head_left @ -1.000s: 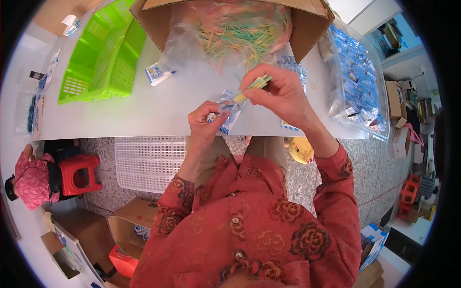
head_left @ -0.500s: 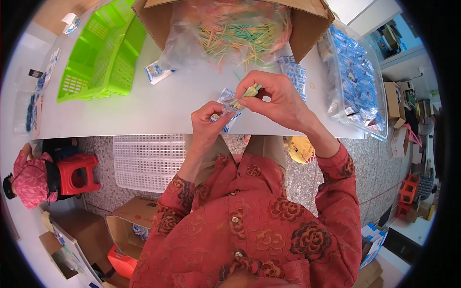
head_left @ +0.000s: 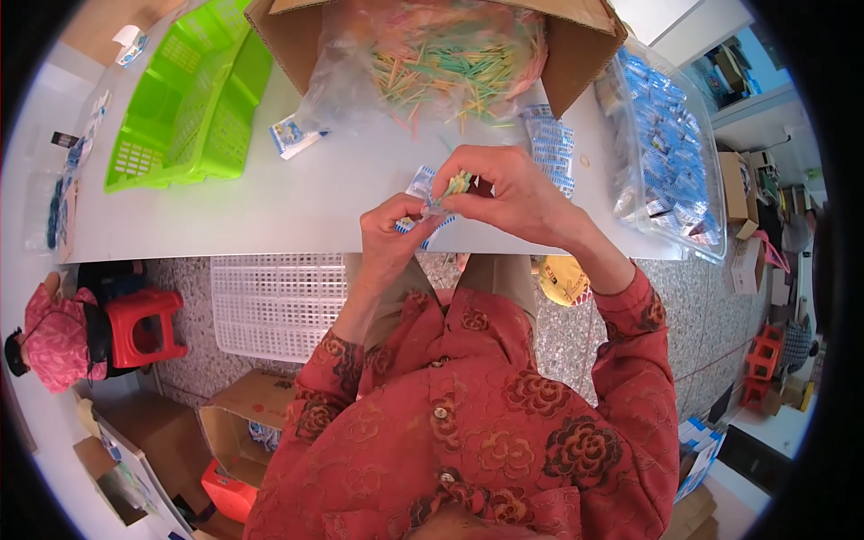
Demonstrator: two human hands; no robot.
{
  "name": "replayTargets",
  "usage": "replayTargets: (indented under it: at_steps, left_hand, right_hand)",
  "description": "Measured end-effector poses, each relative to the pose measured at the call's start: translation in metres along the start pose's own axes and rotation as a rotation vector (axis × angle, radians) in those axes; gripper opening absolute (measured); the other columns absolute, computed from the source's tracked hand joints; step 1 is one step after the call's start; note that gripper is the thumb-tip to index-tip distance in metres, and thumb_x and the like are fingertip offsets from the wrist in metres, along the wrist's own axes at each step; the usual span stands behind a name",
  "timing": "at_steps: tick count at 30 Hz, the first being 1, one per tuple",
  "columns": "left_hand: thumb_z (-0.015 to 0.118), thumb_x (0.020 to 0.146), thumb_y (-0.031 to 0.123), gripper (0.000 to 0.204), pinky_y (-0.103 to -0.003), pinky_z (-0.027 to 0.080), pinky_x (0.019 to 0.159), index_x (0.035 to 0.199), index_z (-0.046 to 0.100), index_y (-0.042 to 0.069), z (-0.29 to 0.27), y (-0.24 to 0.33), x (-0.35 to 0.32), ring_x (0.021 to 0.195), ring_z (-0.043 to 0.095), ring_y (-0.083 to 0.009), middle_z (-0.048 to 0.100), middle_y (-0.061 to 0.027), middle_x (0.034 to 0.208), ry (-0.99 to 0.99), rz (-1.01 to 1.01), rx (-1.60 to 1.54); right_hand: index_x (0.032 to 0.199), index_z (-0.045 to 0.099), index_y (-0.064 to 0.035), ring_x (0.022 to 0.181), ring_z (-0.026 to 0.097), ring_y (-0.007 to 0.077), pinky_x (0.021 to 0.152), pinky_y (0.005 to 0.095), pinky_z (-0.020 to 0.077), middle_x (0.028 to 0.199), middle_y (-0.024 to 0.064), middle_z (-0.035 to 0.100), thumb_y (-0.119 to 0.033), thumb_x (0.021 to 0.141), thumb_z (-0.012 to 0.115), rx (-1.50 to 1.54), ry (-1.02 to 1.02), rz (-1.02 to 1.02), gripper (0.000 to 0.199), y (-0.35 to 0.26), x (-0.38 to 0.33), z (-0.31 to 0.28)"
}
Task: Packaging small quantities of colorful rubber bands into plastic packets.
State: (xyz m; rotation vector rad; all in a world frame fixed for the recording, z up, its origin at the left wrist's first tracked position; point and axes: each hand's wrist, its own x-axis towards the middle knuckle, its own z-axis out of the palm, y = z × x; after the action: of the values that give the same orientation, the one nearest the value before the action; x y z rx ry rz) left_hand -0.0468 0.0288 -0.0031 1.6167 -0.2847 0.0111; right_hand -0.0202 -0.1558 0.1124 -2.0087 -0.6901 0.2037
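Over the table's near edge, my right hand (head_left: 517,196) is closed around a bundle of thin yellow and green sticks (head_left: 460,183). Its fingertips meet those of my left hand (head_left: 385,238), which pinches a small clear plastic bag (head_left: 434,208). The lower ends of the sticks are at the bag's mouth; fingers hide how far inside they reach. Blue-and-white printed packets (head_left: 420,184) lie on the table beneath both hands. Beyond them, a cardboard box (head_left: 587,56) lies open toward me, with a clear bag (head_left: 346,85) of loose coloured sticks (head_left: 450,76) spilling forward.
A green plastic basket (head_left: 202,148) stands at the left. On the right, a clear tub (head_left: 641,211) holds many blue-and-white packets, with a packet strip (head_left: 551,148) beside it. Below the table are a white crate (head_left: 279,306) and a red stool (head_left: 148,326); another person sits far left.
My right hand has moved slightly down and toward the left hand, bringing the stick bundle lower against the small bag. The left hand has barely shifted.
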Motion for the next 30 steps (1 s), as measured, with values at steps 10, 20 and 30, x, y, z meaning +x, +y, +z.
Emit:
replayTargets:
  at_steps: [10,20,30]
  left_hand:
    - [0.071,0.074,0.002,0.009,-0.023,0.046,0.06,0.081,0.067,-0.001,-0.011,-0.001,-0.005,0.068,0.06,-0.0083,0.066,-0.0036,0.077,0.055,0.01,0.041]
    - [0.072,0.073,0.002,0.009,-0.025,0.048,0.067,0.08,0.068,-0.001,-0.035,-0.001,-0.011,0.073,0.063,-0.0122,0.068,-0.0074,0.082,0.126,-0.011,0.054]
    - [0.071,0.073,0.0,0.008,-0.025,0.048,0.068,0.079,0.067,-0.001,-0.056,-0.004,-0.01,0.074,0.064,-0.0132,0.068,-0.0084,0.083,0.198,0.007,0.057]
  right_hand:
    - [0.106,0.064,-0.0062,0.067,0.05,0.0087,0.059,0.0223,0.0419,0.093,0.0036,0.06,-0.01,0.083,0.064,0.021,0.11,-0.023,0.023,0.025,0.021,-0.009]
    - [0.093,0.058,-0.0004,0.087,0.061,0.0318,0.072,0.0396,0.0516,0.096,0.0128,0.058,-0.001,0.072,0.057,-0.878,0.147,-0.163,0.02,0.128,0.133,0.011]
    - [0.082,0.065,-0.0058,0.087,0.064,0.0245,0.071,0.0326,0.0528,0.093,0.0081,0.061,-0.005,0.071,0.057,-1.449,-0.045,-0.33,0.013,0.163,0.188,0.041]
